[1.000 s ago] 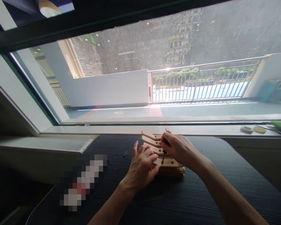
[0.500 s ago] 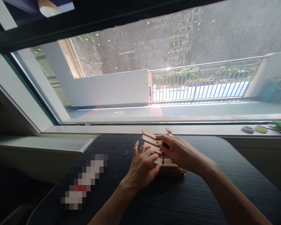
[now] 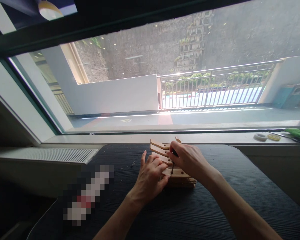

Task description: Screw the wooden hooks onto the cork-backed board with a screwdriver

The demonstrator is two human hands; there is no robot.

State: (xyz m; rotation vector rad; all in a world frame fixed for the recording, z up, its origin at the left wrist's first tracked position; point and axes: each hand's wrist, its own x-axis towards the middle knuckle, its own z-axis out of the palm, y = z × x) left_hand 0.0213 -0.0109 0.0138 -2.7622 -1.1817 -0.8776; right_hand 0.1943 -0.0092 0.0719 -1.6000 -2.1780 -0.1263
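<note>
A small stack of pale wooden pieces (image 3: 177,172) with dark holes stands on the dark table; several bent slats (image 3: 158,150) reach out from it to the left. My left hand (image 3: 152,173) steadies the near piece, thumb at its front edge and fingers bent over the top. In my right hand (image 3: 186,156), closed, is a screwdriver (image 3: 172,167) with a dark handle. Its thin shaft points down, and the tip meets a hole in the nearest piece. The fingers hide most of the handle. Another hole shows to the right of the tip.
On the dark table (image 3: 215,206), a small screw (image 3: 132,164) lies left of my hands, and a blurred-out object (image 3: 90,193) sits farther left. Tape rolls (image 3: 260,137) and a green item (image 3: 298,134) rest on the window sill (image 3: 125,138). A vent grille (image 3: 72,155) adjoins the table.
My right hand has turned on the screwdriver, its fingers higher and more bunched, and the hole right of the tip now shows. My left hand keeps its hold; the whole view shifts slightly.
</note>
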